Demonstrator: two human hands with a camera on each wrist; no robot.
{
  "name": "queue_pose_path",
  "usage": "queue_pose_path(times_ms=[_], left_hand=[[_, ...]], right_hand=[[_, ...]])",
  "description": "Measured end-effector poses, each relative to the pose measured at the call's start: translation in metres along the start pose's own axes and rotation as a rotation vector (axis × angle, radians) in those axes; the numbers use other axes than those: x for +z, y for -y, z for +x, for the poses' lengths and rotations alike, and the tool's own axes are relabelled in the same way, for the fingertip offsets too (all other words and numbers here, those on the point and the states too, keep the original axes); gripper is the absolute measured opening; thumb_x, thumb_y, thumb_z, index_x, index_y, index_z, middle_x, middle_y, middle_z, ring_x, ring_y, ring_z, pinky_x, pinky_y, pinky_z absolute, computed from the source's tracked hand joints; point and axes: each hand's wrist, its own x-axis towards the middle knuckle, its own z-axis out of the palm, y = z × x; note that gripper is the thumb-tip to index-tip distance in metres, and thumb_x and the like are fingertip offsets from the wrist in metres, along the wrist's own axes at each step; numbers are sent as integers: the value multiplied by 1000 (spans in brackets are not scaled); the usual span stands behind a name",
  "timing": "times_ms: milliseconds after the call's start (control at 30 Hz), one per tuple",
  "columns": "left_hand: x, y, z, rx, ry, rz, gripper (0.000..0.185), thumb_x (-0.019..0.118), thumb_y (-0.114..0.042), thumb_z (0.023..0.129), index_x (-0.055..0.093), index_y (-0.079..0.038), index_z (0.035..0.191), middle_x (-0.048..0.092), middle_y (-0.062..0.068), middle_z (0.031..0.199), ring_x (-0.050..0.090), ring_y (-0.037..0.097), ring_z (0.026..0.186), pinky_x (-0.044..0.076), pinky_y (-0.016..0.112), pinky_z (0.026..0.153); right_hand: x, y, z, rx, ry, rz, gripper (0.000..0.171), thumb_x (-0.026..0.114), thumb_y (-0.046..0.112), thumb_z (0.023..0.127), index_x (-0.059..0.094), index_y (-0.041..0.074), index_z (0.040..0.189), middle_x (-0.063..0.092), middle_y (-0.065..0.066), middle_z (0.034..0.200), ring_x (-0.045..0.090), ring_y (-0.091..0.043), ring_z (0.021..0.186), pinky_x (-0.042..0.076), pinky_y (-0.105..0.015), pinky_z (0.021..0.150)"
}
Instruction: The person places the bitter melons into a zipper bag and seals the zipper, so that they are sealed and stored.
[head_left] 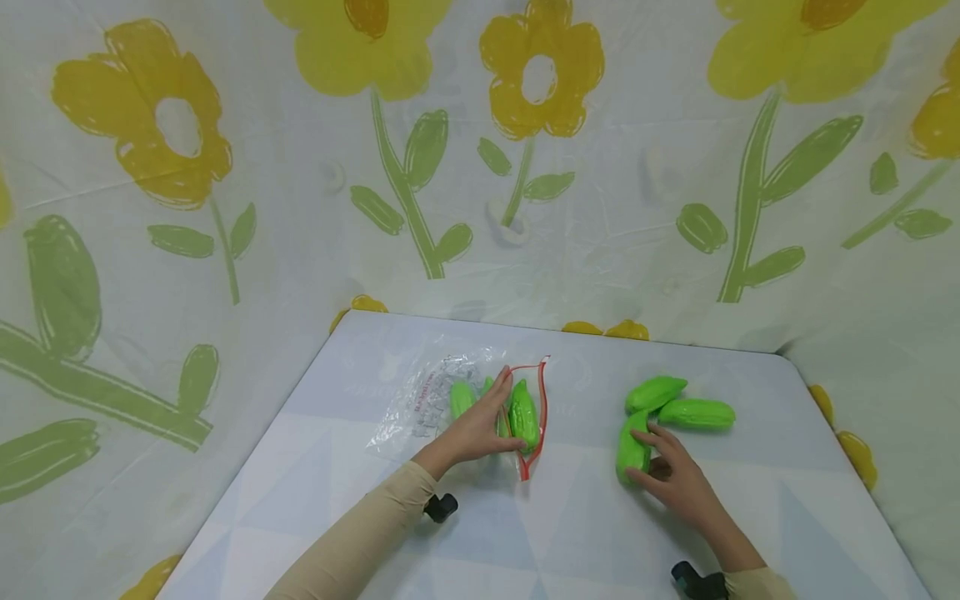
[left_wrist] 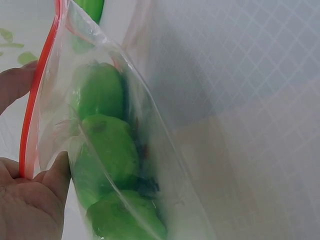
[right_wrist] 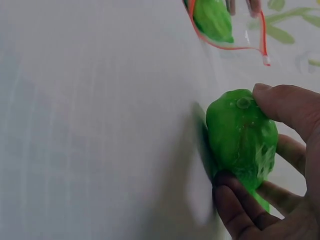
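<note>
On the left of the table lies a clear plastic zip bag [head_left: 420,408] with a red zip edge [left_wrist: 32,110], its mouth spread toward the right. Several green toy gourds [left_wrist: 107,145] show through its film, one [head_left: 523,417] at the mouth. My left hand [head_left: 480,425] holds the bag at its mouth, with the red edge passing by the fingers and thumb. To the right, my right hand [head_left: 678,475] grips another green gourd [right_wrist: 240,132] between thumb and fingers, low over the table. Part of that gourd is hidden by the fingers.
Two more green gourds, one at the back [head_left: 654,393] and one lying sideways [head_left: 697,414], rest just beyond the right hand. A black camera mount sits on each wrist. The pale table [head_left: 577,533] meets a flower-printed cloth [head_left: 600,233] at its back edge.
</note>
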Motion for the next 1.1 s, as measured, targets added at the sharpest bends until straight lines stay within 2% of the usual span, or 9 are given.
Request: queue_pose_path(times_ms=[200,367,500,633,867,1100], left_hand=[[0,-1,-1,-7,2,-2,113,76,-44,73,-2,-18,150,-8,-3,156,7,16,142,25,39,111],[0,-1,-1,-4,-2,2,113,76,-45,72,-1,-17,150,-7,-3,156,7,16,142,25,38,111],[0,-1,-1,-10,-4,6,113,76,-46,72,-2,-18,150,-7,-3,156,7,16,142,25,38,111],[-1,-1,-1,-15,-4,-1,113,76,-46,72,-2,-19,150,-7,-4,156,7,15,142,25,38,111],[1,0,0,-11,-4,-8,113,76,-47,72,-2,-19,150,-7,-4,156,6,15,142,25,38,111],[0,1,0,-11,-2,-9,113,76,-46,72,-2,-19,150,-7,-5,156,4,13,142,25,37,111]], right_hand=[[9,6,8,-34,32,38,65,70,40,80,47,17,136,28,-17,147,60,-17,91,51,-30,76],[14,7,12,-48,31,24,66,70,42,79,46,21,137,29,-13,148,59,-17,96,51,-34,78],[15,7,13,-55,26,28,68,71,41,79,44,22,139,29,-12,148,59,-16,94,51,-32,77],[16,7,13,-31,35,36,73,71,41,79,39,23,142,29,-14,148,59,-16,91,51,-28,74],[17,8,13,41,59,33,75,69,47,78,35,28,143,36,-12,143,59,-20,96,51,-33,77],[17,11,13,63,67,33,75,69,47,79,35,28,143,41,-12,139,59,-21,96,51,-34,76]])
